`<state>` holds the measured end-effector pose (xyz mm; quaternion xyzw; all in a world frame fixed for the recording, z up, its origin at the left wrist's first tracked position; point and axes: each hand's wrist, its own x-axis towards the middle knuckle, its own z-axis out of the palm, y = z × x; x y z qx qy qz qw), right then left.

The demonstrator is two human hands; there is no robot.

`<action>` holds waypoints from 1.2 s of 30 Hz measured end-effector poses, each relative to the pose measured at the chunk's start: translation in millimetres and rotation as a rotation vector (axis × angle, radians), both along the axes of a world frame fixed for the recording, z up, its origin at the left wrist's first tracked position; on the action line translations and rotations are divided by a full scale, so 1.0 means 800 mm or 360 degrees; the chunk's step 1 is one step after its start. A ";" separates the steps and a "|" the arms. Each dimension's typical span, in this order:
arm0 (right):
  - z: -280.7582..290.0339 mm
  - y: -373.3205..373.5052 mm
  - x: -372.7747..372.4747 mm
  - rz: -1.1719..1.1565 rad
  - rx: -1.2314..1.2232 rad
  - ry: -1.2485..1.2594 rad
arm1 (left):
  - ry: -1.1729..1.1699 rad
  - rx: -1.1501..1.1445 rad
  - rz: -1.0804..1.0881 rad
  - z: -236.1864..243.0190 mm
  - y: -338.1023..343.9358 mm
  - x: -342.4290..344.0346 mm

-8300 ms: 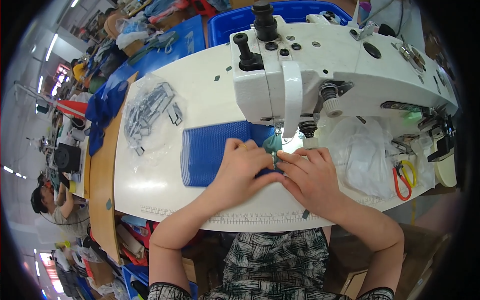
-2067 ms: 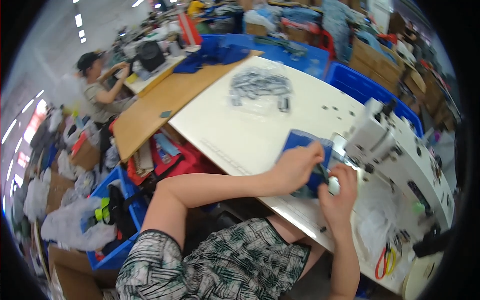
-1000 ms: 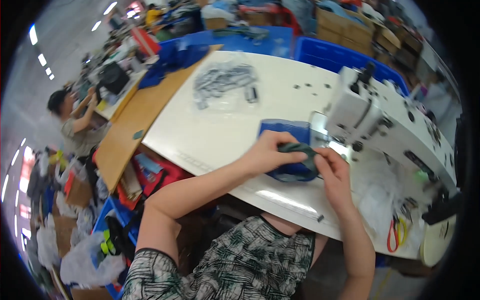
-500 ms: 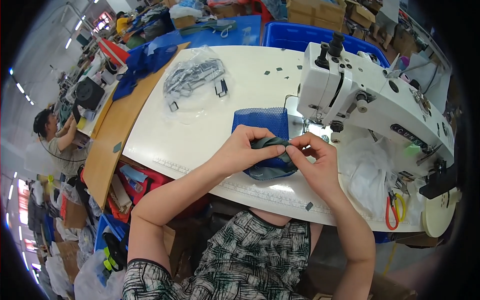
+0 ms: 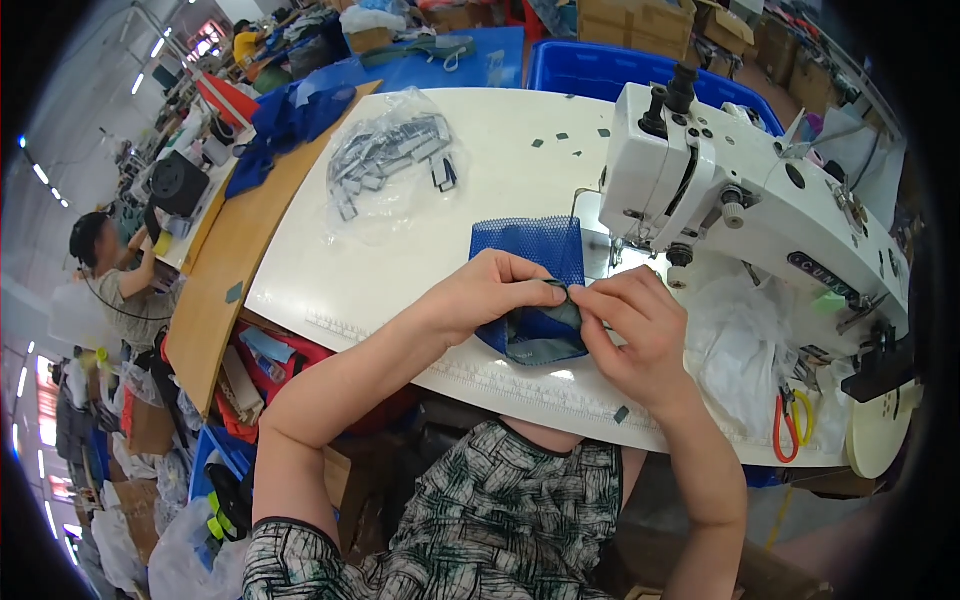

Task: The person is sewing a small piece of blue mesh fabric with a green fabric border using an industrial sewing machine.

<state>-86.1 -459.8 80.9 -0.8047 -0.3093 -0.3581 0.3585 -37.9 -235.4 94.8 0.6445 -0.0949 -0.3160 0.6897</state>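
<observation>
A blue mesh pouch with a grey-green fabric edging lies at the front of the white sewing table, just left of the sewing machine's needle area. My left hand pinches the edging between thumb and forefinger. Close against it, my right hand pinches the same edging with thumb and fingertips. Below the hands, the pouch's lower end curves round with a grey-green rim. Whatever sits right between the fingertips is too small to make out. The white sewing machine stands to the right of the pouch.
A clear plastic bag of small dark-and-grey pieces lies at the table's far left. Red-and-yellow-handled scissors rest at the right, by crumpled white plastic. Small green scraps dot the table. Behind stands a blue bin. Another person works at far left.
My fingertips have shifted along the edging, and my right hand's fingers have closed in more. The edging is drawn up tighter at the pinch. The view has moved slightly.
</observation>
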 end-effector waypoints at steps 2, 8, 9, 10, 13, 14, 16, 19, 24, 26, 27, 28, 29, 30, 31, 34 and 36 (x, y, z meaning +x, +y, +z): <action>-0.001 -0.002 0.000 -0.0024 -0.0088 -0.0054 | -0.0011 0.0028 -0.0005 0.006 -0.001 -0.002; 0.009 -0.003 -0.004 0.0023 -0.0139 0.0005 | -0.0041 0.0095 -0.0009 0.009 0.000 -0.005; 0.009 -0.004 -0.003 0.0023 -0.0140 0.0009 | -0.0067 0.0086 0.0003 0.008 0.000 -0.005; 0.009 -0.005 -0.003 0.0095 -0.0016 0.0130 | -0.0062 0.0085 0.0002 0.009 0.000 -0.006; 0.005 -0.004 -0.006 0.0208 0.0428 0.0650 | -0.0377 0.0263 0.0031 0.016 -0.001 -0.012; 0.003 -0.004 -0.007 0.0246 0.0752 0.1043 | -0.0537 0.0282 0.0051 0.017 -0.003 -0.014; 0.003 -0.010 -0.005 0.0297 0.0666 0.1128 | -0.0693 0.0301 0.0071 0.019 -0.005 -0.018; 0.004 -0.013 -0.006 0.0323 0.0615 0.1286 | -0.0865 0.0375 0.0065 0.023 -0.009 -0.019; 0.006 -0.012 -0.004 0.0326 0.0675 0.1425 | -0.0932 0.0358 0.0092 0.022 -0.006 -0.018; 0.006 -0.005 -0.004 0.0245 0.0575 0.1231 | -0.0980 0.0338 0.0100 0.022 -0.005 -0.020; 0.007 0.002 -0.004 0.0201 0.0521 0.1136 | -0.1039 0.0343 0.0119 0.024 0.003 -0.023; 0.007 0.004 -0.006 0.0165 0.0468 0.1034 | -0.1074 0.0233 0.0125 0.017 0.004 -0.022; -0.001 0.000 -0.009 0.0095 0.0486 0.0907 | -0.1116 0.0113 0.0121 0.007 -0.003 -0.016; 0.004 -0.001 -0.011 0.0061 0.0361 0.0774 | -0.1190 0.0135 0.0102 0.003 -0.003 -0.015; 0.009 -0.011 -0.017 -0.0051 0.0190 0.0524 | -0.1263 0.0102 0.0047 -0.003 -0.014 -0.008; -0.005 -0.017 -0.013 -0.0113 -0.0135 0.0065 | -0.1090 0.0449 -0.0122 -0.014 -0.010 -0.002; -0.007 -0.014 -0.012 -0.0101 -0.0212 -0.0072 | -0.0987 0.0444 -0.0113 -0.019 -0.010 0.000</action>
